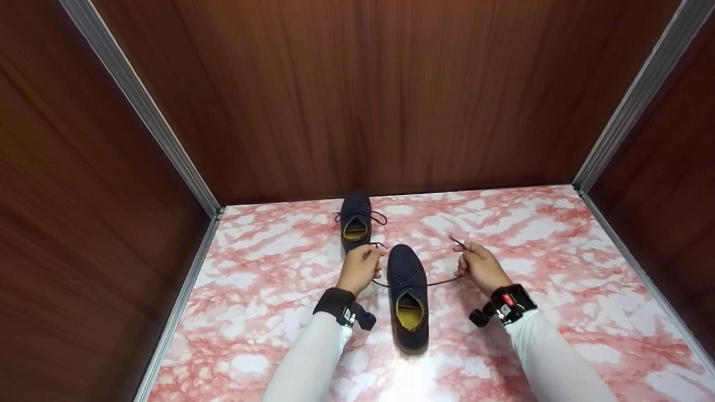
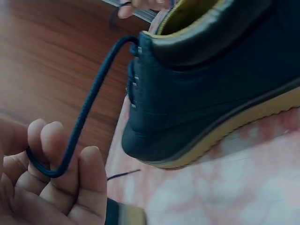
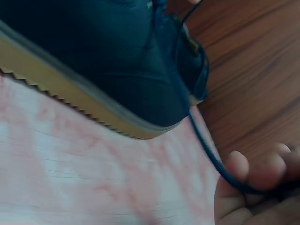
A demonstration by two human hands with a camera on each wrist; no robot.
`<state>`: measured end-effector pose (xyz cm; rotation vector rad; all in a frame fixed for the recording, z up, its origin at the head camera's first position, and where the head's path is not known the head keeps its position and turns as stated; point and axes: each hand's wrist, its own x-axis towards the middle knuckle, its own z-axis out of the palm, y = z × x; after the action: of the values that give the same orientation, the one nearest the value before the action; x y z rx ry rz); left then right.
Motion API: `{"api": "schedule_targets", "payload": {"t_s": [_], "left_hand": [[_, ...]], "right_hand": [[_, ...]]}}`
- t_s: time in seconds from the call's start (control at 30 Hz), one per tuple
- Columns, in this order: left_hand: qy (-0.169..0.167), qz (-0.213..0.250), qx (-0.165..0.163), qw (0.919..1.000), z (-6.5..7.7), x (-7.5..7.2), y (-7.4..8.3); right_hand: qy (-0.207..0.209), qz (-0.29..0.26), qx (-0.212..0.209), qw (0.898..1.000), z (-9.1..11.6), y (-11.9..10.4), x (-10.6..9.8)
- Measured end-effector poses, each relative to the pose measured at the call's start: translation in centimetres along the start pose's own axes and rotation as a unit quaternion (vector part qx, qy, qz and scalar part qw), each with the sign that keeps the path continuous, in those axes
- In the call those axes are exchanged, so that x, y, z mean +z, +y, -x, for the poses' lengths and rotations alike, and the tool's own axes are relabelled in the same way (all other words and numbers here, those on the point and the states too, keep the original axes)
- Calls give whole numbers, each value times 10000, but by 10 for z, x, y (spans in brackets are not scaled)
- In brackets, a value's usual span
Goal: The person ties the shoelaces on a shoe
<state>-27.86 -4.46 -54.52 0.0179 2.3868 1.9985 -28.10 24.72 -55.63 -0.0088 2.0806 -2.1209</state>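
Observation:
A dark blue shoe [image 1: 406, 268] with a yellow insole stands on the surface between the two hands, toe pointing away. My left hand [image 1: 360, 269] pinches one end of its dark shoelace [image 2: 89, 105], and the lace loops over the fingers in the left wrist view. On the other side my right hand [image 1: 479, 267] grips the opposite lace end [image 1: 444, 281], with a short tip sticking up past the fingers. Both lace ends stretch out sideways from the shoe's eyelets. The shoe's tan sole [image 3: 79, 101] shows a serrated edge in the right wrist view.
A second dark shoe [image 1: 356, 207] with its lace tied in a bow stands farther back, near the brown wood-grain panel [image 1: 357, 100]; the left hand partly overlaps its heel. Similar panels with grey metal edges rise left and right. The surface [image 1: 268, 268] has a red-and-white marbled pattern.

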Motion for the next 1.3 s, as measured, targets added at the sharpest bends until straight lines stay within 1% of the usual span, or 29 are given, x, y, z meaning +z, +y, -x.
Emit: {"api": "schedule_targets", "payload": {"t_s": [0.1, 0.23, 0.33, 0.4, 0.47, 0.57, 0.63, 0.73, 0.8, 0.87, 0.9, 0.97, 1.0, 1.03, 1.1, 1.2, 1.23, 1.3], "left_hand": [[-146, -184, 139, 9996, -2, 1, 10], [-290, -481, 305, 9980, -5, 2, 21], [-354, -785, 441, 9953, -8, 3, 27], [-386, -882, 495, 9941, -9, 4, 31], [-406, -931, 473, 9937, -11, 4, 35], [-391, -992, 433, 9934, -11, 5, 39], [-405, -1127, 414, 9919, -10, 4, 40], [-481, -1524, 452, 9861, -4, 4, 36], [-582, -2013, 536, 9763, 1, 3, 32], [-688, -2465, 649, 9645, 7, 3, 26], [-755, -2638, 719, 9589, 10, 3, 24], [-855, -2923, 833, 9488, 16, 2, 19], [-902, -2977, 855, 9465, 19, 2, 17], [-918, -3024, 894, 9445, 21, 1, 15], [-945, -3116, 952, 9407, 25, 1, 13], [-980, -3175, 963, 9382, 29, 3, 10], [-1005, -3183, 970, 9377, 30, 3, 9], [-1046, -3181, 959, 9374, 30, 4, 7]], "right_hand": [[-237, 354, -263, 9987, 1, -12, -1], [-243, 860, -472, 9949, 1, -25, -2], [-84, 1094, -511, 9927, 0, -32, -3], [54, 1210, -532, 9912, -1, -36, -5], [258, 1381, -553, 9885, -2, -39, -6], [603, 1789, -582, 9803, -4, -41, -8], [771, 2057, -532, 9741, -5, -41, -10], [767, 2339, -373, 9685, -10, -41, -12], [705, 2602, -312, 9625, -14, -42, -12], [664, 3012, -352, 9506, -19, -45, -9], [681, 3227, -396, 9432, -23, -47, -5], [763, 3630, -520, 9272, -31, -54, 9], [784, 3787, -591, 9203, -36, -58, 18], [760, 3838, -703, 9176, -40, -63, 29], [533, 3848, -1008, 9159, -47, -73, 52], [-167, 3673, -1558, 9168, -51, -88, 83], [-391, 3579, -1713, 9171, -52, -91, 91], [-644, 3491, -1887, 9156, -51, -94, 99]]}}
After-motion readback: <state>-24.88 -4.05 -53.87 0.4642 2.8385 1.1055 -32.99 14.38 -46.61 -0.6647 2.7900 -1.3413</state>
